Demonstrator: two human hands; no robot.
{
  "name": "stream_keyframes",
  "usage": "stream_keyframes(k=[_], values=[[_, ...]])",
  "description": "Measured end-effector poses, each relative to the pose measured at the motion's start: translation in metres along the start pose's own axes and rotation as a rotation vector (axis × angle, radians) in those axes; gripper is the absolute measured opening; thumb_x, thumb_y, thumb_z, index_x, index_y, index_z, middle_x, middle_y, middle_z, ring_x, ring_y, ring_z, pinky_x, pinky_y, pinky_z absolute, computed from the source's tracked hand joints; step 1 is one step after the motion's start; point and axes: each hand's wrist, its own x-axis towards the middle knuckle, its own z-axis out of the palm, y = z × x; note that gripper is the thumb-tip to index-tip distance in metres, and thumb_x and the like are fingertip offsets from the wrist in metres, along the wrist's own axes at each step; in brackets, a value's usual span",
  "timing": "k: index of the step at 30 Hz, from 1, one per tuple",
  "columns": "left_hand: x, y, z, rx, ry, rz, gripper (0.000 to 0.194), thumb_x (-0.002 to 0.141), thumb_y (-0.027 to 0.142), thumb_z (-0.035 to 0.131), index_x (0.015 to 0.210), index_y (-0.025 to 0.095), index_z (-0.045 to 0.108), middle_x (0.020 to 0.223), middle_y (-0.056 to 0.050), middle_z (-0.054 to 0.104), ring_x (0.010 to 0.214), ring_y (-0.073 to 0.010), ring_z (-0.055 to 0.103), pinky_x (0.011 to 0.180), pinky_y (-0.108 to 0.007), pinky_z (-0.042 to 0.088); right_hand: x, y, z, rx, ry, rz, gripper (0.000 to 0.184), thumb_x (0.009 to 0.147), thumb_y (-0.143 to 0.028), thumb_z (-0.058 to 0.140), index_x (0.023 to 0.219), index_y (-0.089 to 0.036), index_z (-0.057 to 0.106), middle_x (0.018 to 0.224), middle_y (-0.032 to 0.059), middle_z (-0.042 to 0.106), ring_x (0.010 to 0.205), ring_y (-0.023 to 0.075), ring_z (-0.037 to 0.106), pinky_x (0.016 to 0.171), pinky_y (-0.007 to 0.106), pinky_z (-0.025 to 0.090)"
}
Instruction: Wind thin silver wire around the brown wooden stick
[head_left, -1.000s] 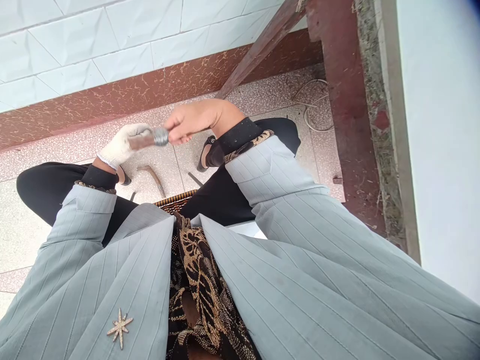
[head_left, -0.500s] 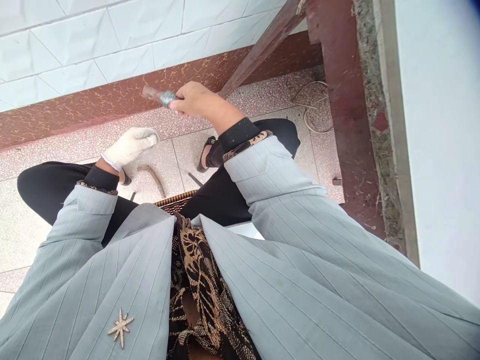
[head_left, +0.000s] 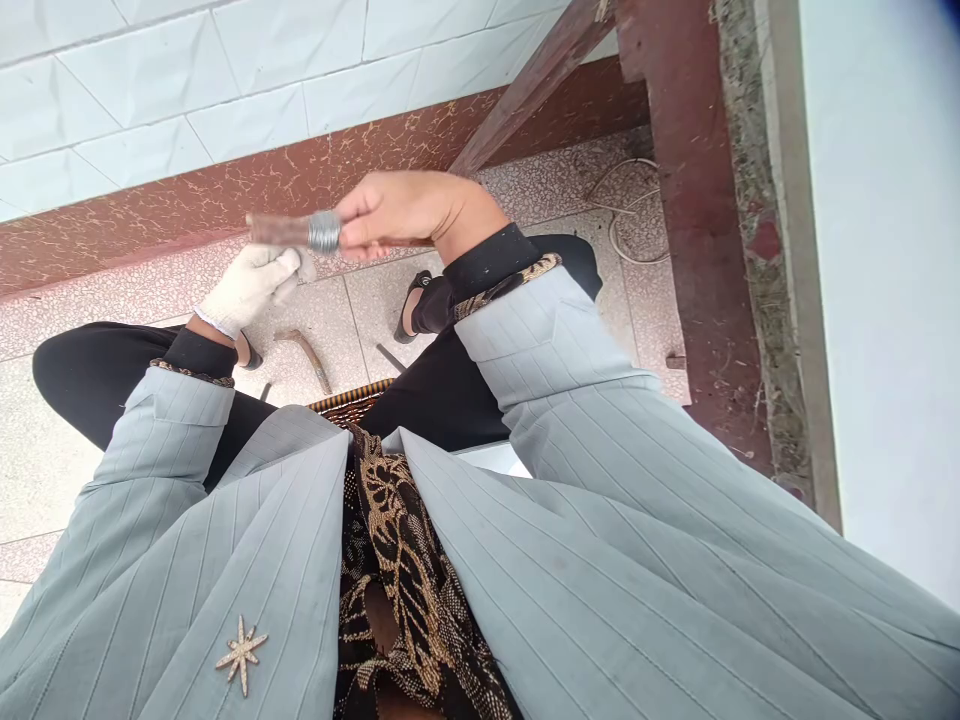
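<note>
My bare right hand [head_left: 401,212] grips a wooden stick [head_left: 279,231] with a band of silvery wire [head_left: 324,231] wound around it. The stick lies nearly level, its blunt end pointing left, just above my left hand in the view. My left hand [head_left: 247,287] wears a white knit glove, with the fingers closed and the thumb pressed against them. A small pale greyish bit shows at its fingertips, too blurred to name. Whether the stick touches the glove I cannot tell.
A curved brown stick [head_left: 306,357] lies on the tiled floor between my feet, near a short dark bar [head_left: 390,357]. The woven seat edge [head_left: 352,400] is below me. A reddish wooden post [head_left: 536,85] slants at the wall, and a pale cable [head_left: 621,235] lies coiled at right.
My right hand has brought the wire-wound stick lower and its end further left, over the glove. My left hand has hardly moved.
</note>
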Motion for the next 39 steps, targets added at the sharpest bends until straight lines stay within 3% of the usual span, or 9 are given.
stream_keyframes(k=[4, 7, 11, 16, 22, 26, 33, 36, 39], values=[[-0.002, 0.009, 0.017, -0.001, -0.094, -0.120, 0.030, 0.102, 0.042, 0.057, 0.086, 0.018, 0.066, 0.061, 0.003, 0.043, 0.051, -0.0097, 0.035, 0.051, -0.025, 0.029, -0.004, 0.008, -0.015, 0.181, 0.376, -0.110, 0.037, 0.094, -0.056, 0.070, 0.095, -0.020, 0.063, 0.074, -0.0026, 0.055, 0.064, 0.0117, 0.041, 0.060, 0.030, 0.029], [-0.001, 0.017, 0.032, 0.030, -0.177, -0.185, 0.027, 0.098, 0.037, 0.059, 0.079, 0.018, 0.062, 0.060, 0.002, 0.045, 0.052, -0.0097, 0.036, 0.051, -0.024, 0.030, 0.006, 0.019, -0.016, 0.148, 0.460, 0.003, 0.041, 0.091, -0.063, 0.067, 0.092, -0.022, 0.060, 0.068, -0.0025, 0.056, 0.067, 0.0120, 0.043, 0.064, 0.031, 0.032], [0.000, 0.023, 0.036, 0.129, -0.147, -0.127, 0.021, 0.092, 0.030, 0.059, 0.075, 0.018, 0.062, 0.065, 0.000, 0.051, 0.058, -0.0110, 0.042, 0.056, -0.025, 0.035, 0.017, 0.022, -0.013, -0.105, 0.505, 0.242, 0.039, 0.093, -0.054, 0.064, 0.071, -0.024, 0.055, 0.059, -0.0011, 0.055, 0.069, 0.0119, 0.051, 0.070, 0.032, 0.037], [-0.002, 0.025, 0.016, 0.221, -0.059, -0.082, 0.017, 0.089, 0.029, 0.059, 0.076, 0.019, 0.064, 0.068, -0.001, 0.055, 0.064, -0.0136, 0.046, 0.063, -0.027, 0.039, 0.022, 0.019, -0.008, -0.471, 0.410, 0.386, 0.030, 0.100, -0.029, 0.060, 0.072, -0.019, 0.056, 0.057, -0.0037, 0.052, 0.066, 0.0099, 0.050, 0.073, 0.028, 0.037], [-0.004, 0.019, -0.005, 0.254, 0.026, -0.052, 0.021, 0.090, 0.033, 0.060, 0.077, 0.018, 0.066, 0.072, -0.003, 0.059, 0.068, -0.0151, 0.051, 0.070, -0.030, 0.044, 0.028, 0.020, 0.009, -0.705, 0.115, 0.340, 0.023, 0.099, -0.027, 0.063, 0.079, -0.015, 0.063, 0.069, 0.0004, 0.060, 0.069, 0.0117, 0.052, 0.070, 0.028, 0.034], [-0.004, 0.015, -0.011, 0.234, 0.033, -0.020, 0.022, 0.092, 0.031, 0.060, 0.075, 0.019, 0.064, 0.070, -0.002, 0.056, 0.067, -0.0150, 0.051, 0.071, -0.031, 0.045, 0.033, 0.020, 0.024, -0.725, -0.140, 0.333, 0.031, 0.104, -0.034, 0.062, 0.084, -0.011, 0.070, 0.074, 0.0049, 0.065, 0.072, 0.0154, 0.056, 0.071, 0.030, 0.037], [0.001, 0.009, -0.007, 0.249, 0.073, -0.063, 0.023, 0.092, 0.034, 0.060, 0.076, 0.018, 0.061, 0.071, -0.001, 0.055, 0.066, -0.0133, 0.047, 0.065, -0.029, 0.043, 0.031, 0.008, 0.037, -0.447, -0.390, 0.184, 0.030, 0.104, -0.028, 0.063, 0.077, -0.015, 0.064, 0.062, -0.0023, 0.058, 0.063, 0.0123, 0.054, 0.068, 0.027, 0.039], [0.005, -0.001, 0.003, 0.173, 0.121, -0.079, 0.025, 0.093, 0.039, 0.060, 0.078, 0.019, 0.060, 0.072, -0.001, 0.056, 0.062, -0.0126, 0.045, 0.060, -0.027, 0.040, 0.019, 0.000, 0.028, -0.256, -0.252, 0.040, 0.027, 0.104, -0.020, 0.060, 0.078, -0.016, 0.059, 0.064, -0.0035, 0.056, 0.056, 0.0094, 0.048, 0.060, 0.026, 0.038], [0.006, -0.005, 0.015, 0.041, 0.062, -0.087, 0.031, 0.099, 0.048, 0.055, 0.083, 0.022, 0.060, 0.065, 0.001, 0.049, 0.053, -0.0118, 0.038, 0.054, -0.027, 0.035, 0.009, 0.000, 0.011, -0.079, 0.175, -0.009, 0.025, 0.105, -0.024, 0.056, 0.081, -0.017, 0.057, 0.073, -0.0007, 0.059, 0.058, 0.0080, 0.047, 0.060, 0.025, 0.038]])
